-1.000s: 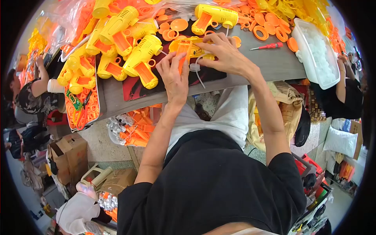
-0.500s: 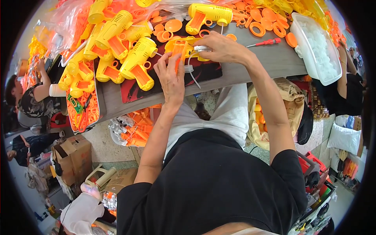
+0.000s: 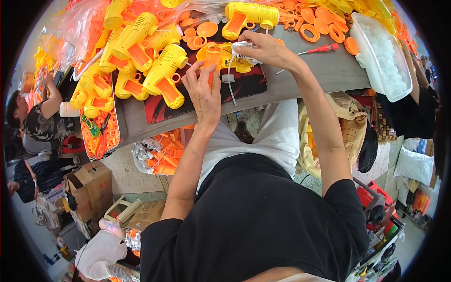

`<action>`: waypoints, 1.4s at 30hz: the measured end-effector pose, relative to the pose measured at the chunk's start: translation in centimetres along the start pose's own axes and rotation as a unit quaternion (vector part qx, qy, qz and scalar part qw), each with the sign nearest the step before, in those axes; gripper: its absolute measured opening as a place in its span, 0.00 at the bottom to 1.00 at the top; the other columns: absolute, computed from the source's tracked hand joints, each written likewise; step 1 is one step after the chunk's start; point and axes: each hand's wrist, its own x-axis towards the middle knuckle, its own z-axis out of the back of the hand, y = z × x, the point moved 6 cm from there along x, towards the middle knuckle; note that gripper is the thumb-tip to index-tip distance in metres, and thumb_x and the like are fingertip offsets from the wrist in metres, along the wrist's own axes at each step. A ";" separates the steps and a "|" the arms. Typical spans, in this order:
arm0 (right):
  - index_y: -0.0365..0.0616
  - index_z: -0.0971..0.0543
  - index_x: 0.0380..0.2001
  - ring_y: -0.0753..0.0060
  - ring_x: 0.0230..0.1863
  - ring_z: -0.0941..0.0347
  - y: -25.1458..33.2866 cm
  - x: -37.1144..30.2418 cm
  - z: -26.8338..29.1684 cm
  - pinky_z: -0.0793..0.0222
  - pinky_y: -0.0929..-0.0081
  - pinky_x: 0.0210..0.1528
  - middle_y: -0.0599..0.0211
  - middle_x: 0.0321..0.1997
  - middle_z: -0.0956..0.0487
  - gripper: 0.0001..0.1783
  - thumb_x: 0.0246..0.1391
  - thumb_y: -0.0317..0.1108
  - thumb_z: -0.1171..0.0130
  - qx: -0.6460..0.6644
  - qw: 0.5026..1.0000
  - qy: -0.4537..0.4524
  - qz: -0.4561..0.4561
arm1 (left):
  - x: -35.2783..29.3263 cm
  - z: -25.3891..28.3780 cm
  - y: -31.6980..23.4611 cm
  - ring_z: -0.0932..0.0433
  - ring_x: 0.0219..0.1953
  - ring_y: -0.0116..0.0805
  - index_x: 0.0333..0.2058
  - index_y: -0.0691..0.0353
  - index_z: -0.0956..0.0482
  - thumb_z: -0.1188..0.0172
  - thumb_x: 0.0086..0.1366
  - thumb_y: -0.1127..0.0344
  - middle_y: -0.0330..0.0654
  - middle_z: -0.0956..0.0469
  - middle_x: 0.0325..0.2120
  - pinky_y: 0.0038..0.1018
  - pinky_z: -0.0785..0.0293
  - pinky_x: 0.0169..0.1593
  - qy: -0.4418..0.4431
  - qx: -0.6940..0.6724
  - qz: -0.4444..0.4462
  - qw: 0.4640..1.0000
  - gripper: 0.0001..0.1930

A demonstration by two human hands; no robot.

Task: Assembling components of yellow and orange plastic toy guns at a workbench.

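My left hand [image 3: 203, 89] is closed around the orange handle piece [image 3: 212, 58] of a yellow toy-gun shell half [image 3: 244, 66], which lies open side up. Over the shell, my right hand [image 3: 270, 50] pinches a white plastic mechanism [image 3: 243, 50] with thin dark wires. A clear tube [image 3: 232, 94] with a translucent round cap [image 3: 228, 78] hangs from the mechanism toward the table edge. Finished-looking yellow toy guns [image 3: 164, 70] with orange handles are piled left of my left hand. Another yellow toy gun [image 3: 249, 19] lies beyond the shell.
A red-handled screwdriver [image 3: 322, 48] and orange rings [image 3: 310, 33] lie to the right. Beside them stands a white bin [image 3: 408, 84] of translucent parts. At left, a tray [image 3: 115, 134] holds small orange parts and cutters. A dark red-and-black mat [image 3: 253, 87] covers part of the table [image 3: 324, 77].
My right hand has shifted slightly up and left, and the white mechanism shows more fully, with its wires visible. The tube has swung a little left. My left hand has barely moved.
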 end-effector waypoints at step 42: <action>0.47 0.16 0.33 0.35 0.72 0.55 -0.3 -3.2 -4.5 0.67 0.39 0.72 0.44 0.70 0.43 0.10 0.51 0.40 0.35 -0.106 0.938 -0.329 -0.033 | 6.7 -4.4 1.1 0.27 0.55 0.41 0.58 0.65 0.37 0.39 0.64 0.72 0.49 0.30 0.54 0.32 0.31 0.59 0.228 -0.236 -0.052 0.943 0.26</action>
